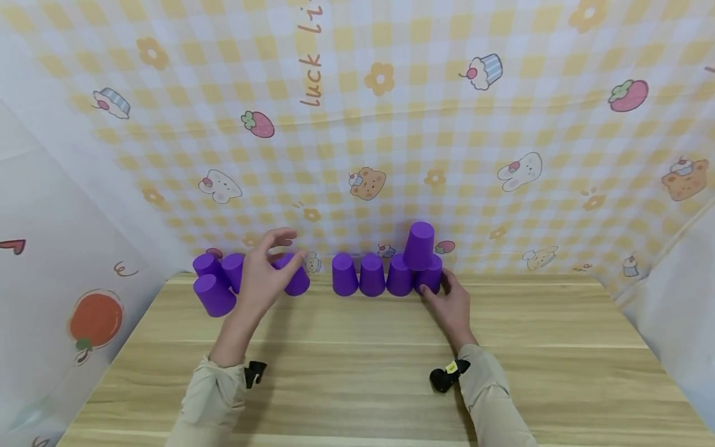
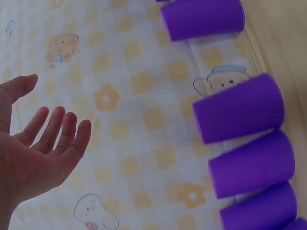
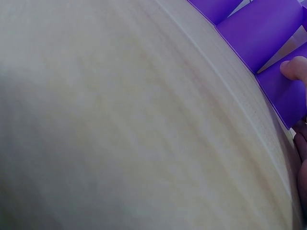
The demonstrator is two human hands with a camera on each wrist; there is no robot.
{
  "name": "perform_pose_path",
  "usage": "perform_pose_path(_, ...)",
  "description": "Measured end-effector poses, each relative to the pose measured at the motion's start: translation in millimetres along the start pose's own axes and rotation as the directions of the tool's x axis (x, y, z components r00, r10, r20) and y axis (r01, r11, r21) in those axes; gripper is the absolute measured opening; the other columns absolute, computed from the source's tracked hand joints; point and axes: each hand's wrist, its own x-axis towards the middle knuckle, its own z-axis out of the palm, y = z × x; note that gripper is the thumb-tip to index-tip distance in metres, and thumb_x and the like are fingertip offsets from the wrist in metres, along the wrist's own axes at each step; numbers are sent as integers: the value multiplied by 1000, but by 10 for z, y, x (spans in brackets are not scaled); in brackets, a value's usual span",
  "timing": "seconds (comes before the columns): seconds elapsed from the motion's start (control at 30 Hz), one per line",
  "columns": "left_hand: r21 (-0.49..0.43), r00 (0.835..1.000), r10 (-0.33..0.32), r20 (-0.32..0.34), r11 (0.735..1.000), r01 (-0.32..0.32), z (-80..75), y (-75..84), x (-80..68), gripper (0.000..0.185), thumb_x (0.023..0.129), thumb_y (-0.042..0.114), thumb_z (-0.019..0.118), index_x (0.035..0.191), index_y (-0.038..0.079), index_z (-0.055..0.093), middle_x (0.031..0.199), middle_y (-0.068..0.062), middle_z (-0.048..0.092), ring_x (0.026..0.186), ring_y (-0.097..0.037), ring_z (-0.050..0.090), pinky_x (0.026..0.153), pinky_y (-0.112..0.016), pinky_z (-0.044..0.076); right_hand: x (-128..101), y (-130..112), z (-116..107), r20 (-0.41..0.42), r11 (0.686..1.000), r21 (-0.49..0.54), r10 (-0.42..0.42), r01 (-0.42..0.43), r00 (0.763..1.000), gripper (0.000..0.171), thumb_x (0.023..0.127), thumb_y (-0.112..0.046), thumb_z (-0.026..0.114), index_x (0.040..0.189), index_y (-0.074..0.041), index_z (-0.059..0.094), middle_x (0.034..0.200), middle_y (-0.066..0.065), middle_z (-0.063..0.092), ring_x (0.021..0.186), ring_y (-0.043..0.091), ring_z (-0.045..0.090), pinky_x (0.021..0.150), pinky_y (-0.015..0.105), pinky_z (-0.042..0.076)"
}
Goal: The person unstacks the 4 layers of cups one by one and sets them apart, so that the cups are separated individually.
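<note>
The work in hand looks like building a cup stack at the back edge of the wooden table [image 1: 357, 372]: a row of 4 upside-down purple cups [image 1: 385, 274] stands there against the patterned backdrop [image 1: 391, 124], and 1 upper cup [image 1: 419, 246] already sits on top, over the 2 at the right end. The right hand [image 1: 451, 304] rests on the table with its fingers curled against the end cup [image 1: 431, 279] of that row, steadying it; the right wrist view shows a fingertip [image 3: 293, 69] pressed on purple plastic. The left hand [image 1: 262, 273] hovers spread and holding nothing (the left wrist view shows the palm open, fingers loosely apart) in front of a loose cluster of spare cups [image 1: 215, 282] at the left, with 1 tilted cup [image 1: 295, 276] just beside its fingertips; whether it touches that cup I cannot tell. My judgement is that the second tier has only begun. The next move calls for closing the left hand round a spare cup and setting it squarely over a gap in the row.
</note>
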Motion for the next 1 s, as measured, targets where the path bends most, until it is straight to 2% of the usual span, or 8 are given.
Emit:
perform_pose_path(0.23, -52, 997, -41, 58, 998, 44, 269, -213, 2, 35, 74, 16, 67, 107, 12, 55, 106, 0, 56, 96, -16, 51, 78, -36, 46, 0, 11, -6, 3, 1000, 8, 4, -4, 1000, 63, 71, -30, 69, 123, -5, 43, 122, 15, 46, 112, 25, 42, 93, 32, 35)
perform_pose_path(0.4, -64, 996, -21, 82, 998, 26, 453, -194, 21, 33, 73, 25, 68, 101, 12, 56, 102, 1, 56, 95, -19, 51, 77, -35, 46, 6, 13, -12, 8, 1000, -11, 0, 0, 1000, 63, 71, -31, 68, 123, -5, 42, 122, 15, 46, 112, 26, 43, 93, 33, 35)
perform_pose_path(0.5, -76, 994, -30, 108, 996, 38, 543, -164, 36, 36, 73, 29, 67, 102, 11, 56, 102, 0, 56, 96, -20, 51, 78, -36, 46, 11, 15, -7, 0, 1000, -15, 4, -4, 1000, 63, 71, -31, 69, 123, -6, 43, 121, 14, 46, 111, 25, 43, 93, 32, 36)
perform_pose_path(0.73, -72, 987, -50, 153, 995, 62, 679, -135, 45, 38, 73, 23, 68, 106, 9, 55, 105, -2, 55, 96, -16, 50, 79, -35, 45, 14, 4, 7, -1, 1000, 1, -16, 16, 1000, 61, 71, -29, 69, 122, -6, 44, 121, 13, 47, 111, 23, 44, 93, 30, 36)
perform_pose_path(1.0, -37, 984, 8, 180, 999, -2, 861, -168, 33, 39, 74, 22, 67, 107, 7, 53, 104, 0, 55, 94, -16, 52, 77, -35, 46, 17, -2, -2, -8, 1000, -7, -13, 13, 1000, 61, 70, -30, 69, 122, -7, 45, 120, 13, 48, 110, 24, 44, 92, 30, 36)
